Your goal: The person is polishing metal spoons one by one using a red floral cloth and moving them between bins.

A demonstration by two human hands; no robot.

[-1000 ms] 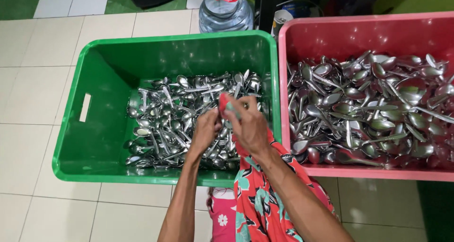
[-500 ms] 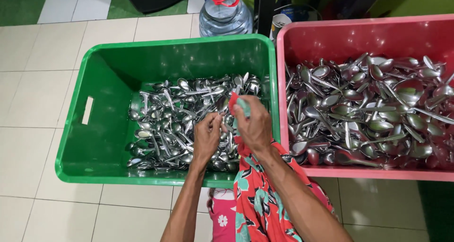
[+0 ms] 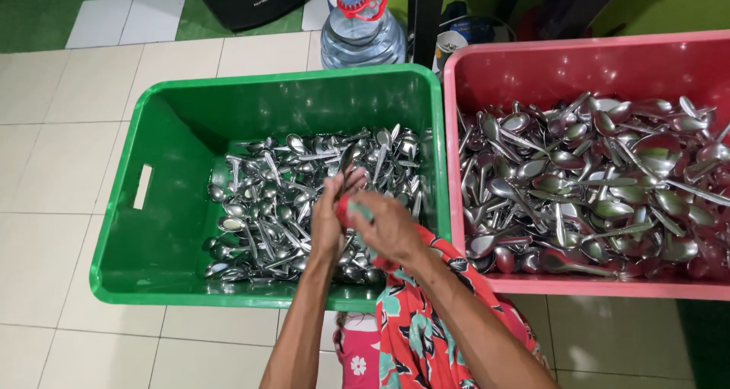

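We work over green crate [image 3: 152,229], both hands above its spoon heap [image 3: 281,206]. Left hand [image 3: 328,223] clenched on spoon [image 3: 351,161] handle, bowl end poking up. Right hand [image 3: 389,225] clenched on red cloth [image 3: 346,206] wrapped on same spoon. We judge spoon light, stiff, slippery; grip handle. Pink crate [image 3: 563,69] just right of green crate.

Hands [image 3: 357,218] perhaps drew closer together.
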